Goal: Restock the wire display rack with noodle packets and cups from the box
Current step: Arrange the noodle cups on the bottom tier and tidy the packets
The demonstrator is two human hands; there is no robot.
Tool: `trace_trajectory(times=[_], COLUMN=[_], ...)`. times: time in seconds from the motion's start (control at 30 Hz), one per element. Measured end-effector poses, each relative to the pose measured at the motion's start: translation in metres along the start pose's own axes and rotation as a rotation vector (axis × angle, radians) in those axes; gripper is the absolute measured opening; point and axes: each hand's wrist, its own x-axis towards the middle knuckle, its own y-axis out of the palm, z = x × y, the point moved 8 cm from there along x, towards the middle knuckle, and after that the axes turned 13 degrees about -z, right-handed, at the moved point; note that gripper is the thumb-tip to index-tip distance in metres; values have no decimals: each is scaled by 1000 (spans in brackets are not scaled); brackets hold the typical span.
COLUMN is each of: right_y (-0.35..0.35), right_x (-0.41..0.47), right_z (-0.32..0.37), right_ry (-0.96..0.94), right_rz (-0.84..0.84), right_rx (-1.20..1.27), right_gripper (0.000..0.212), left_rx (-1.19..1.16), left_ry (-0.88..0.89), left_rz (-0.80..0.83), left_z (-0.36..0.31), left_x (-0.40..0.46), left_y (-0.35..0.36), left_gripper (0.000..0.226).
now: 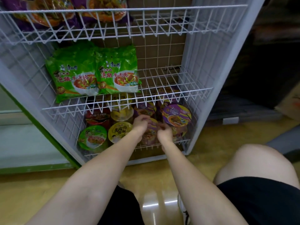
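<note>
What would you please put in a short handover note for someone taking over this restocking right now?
Left hand and right hand: both grip a purple cup in the bottom basket.
Bottom basket: green cup, yellow cup, red cup and more purple cups already in.
Middle shelf: two green packets on the left, right side bare.
Top shelf: purple packets on the left, right side bare.
Left: seat this cup, then fill the bare sides. Box not in view.
</note>
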Motion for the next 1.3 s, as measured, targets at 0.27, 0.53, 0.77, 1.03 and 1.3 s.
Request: trace_trajectory(times=[0.27, 0.53, 0.77, 1.03, 1.3], right_y=[-50, -85, -55, -4, 21], right_x=[8, 20, 5, -5, -7], right_z=[-29, -18, -10, 3, 12], right_ry=[92, 31, 59, 25, -4], right_rz=[-159, -262, -204, -66, 12], right_rx=[-51, 24, 185, 132, 29], right_gripper=[24, 61, 59, 67, 60], left_rx=[78, 117, 80, -24, -15], left_ry=[21, 6, 14, -79, -63], left_rz=[46, 184, 92, -83, -76], left_z=[8, 15, 8, 32, 18], left_x=[-18, -31, -23, 14, 21], left_y=[37, 65, 34, -33, -39], left_gripper=[26, 42, 39, 45, 48])
